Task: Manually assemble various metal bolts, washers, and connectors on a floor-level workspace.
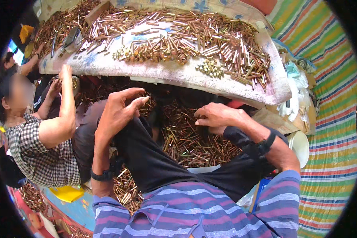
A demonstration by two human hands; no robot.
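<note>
My left hand (118, 113) is raised above my left knee, its thumb and index finger curved toward each other with a gap between the tips. I see nothing between them. My right hand (218, 117) is over the heap between my legs, its fingers curled together; whatever they may hold is hidden. Below it lies a big heap of thin copper-coloured metal tubes (182, 146). On the padded tabletop (119, 70) in front of me are many more loose tubes (242, 51), a row of brass-coloured bundles (162, 55) and a small cluster of shiny brass pieces (210, 68).
At my left sits a co-worker in a checked shirt (43, 150), hands raised near the table edge. A white bucket (299, 148) and plastic bags (297, 85) stand at my right, before a striped sheet (333, 131). A yellow piece (67, 193) lies at lower left.
</note>
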